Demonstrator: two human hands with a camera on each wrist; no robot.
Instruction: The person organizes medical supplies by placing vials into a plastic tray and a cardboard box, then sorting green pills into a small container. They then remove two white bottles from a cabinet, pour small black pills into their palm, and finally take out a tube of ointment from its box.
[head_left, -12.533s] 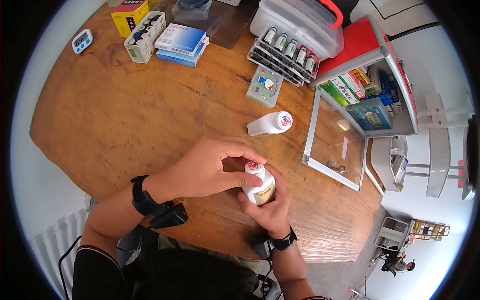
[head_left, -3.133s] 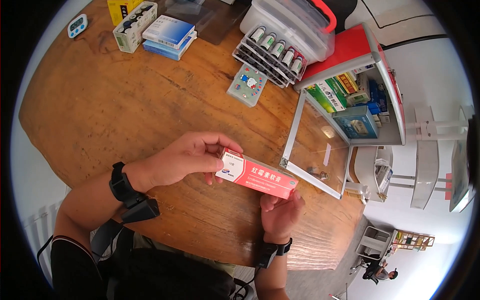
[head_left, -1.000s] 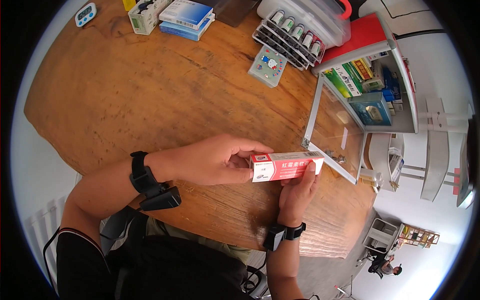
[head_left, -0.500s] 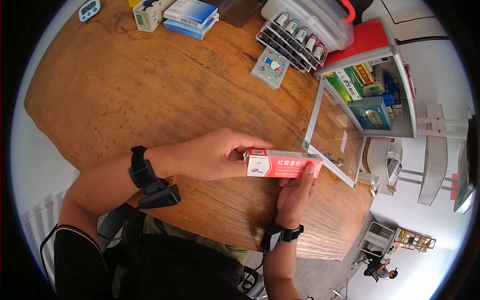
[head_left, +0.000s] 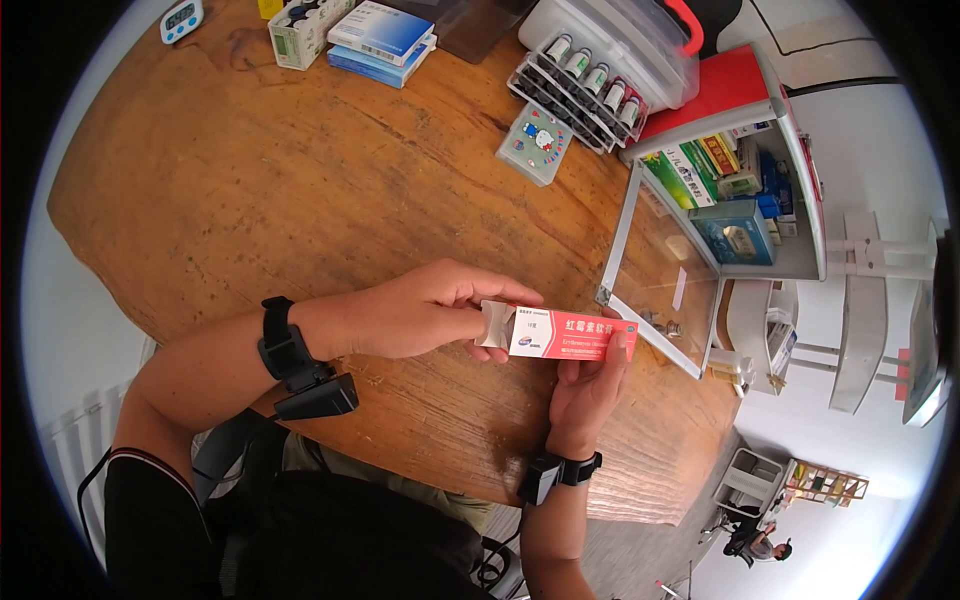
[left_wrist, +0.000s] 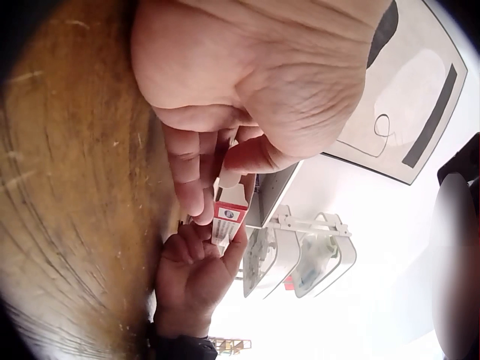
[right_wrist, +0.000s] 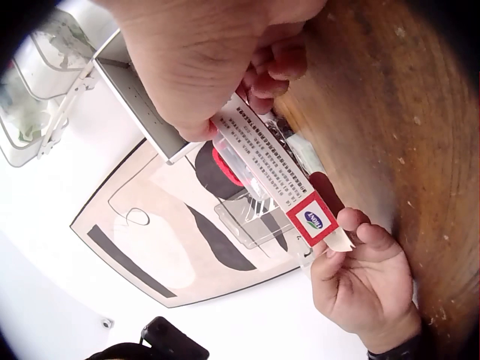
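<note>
A red and white ointment box with Chinese print is held level over the wooden table between both hands. My left hand pinches the paper flap at the box's left end, which stands folded out. In the left wrist view this flap sticks up by the thumb. My right hand grips the other end, thumb on the printed front, its fingers partly hidden behind the box. In the right wrist view the box's long side with small print faces the camera. What is inside the box is hidden.
To the right stands a red-topped medicine cabinet, its clear door lowered onto the table. Behind are a vial rack, a cartoon case, blue boxes and a timer. White bottles lie beyond the door.
The white bottle held 12.5 seconds ago has given way to the ointment box. Over the last half second the box's left end flap has come out and the box has tilted slightly.
</note>
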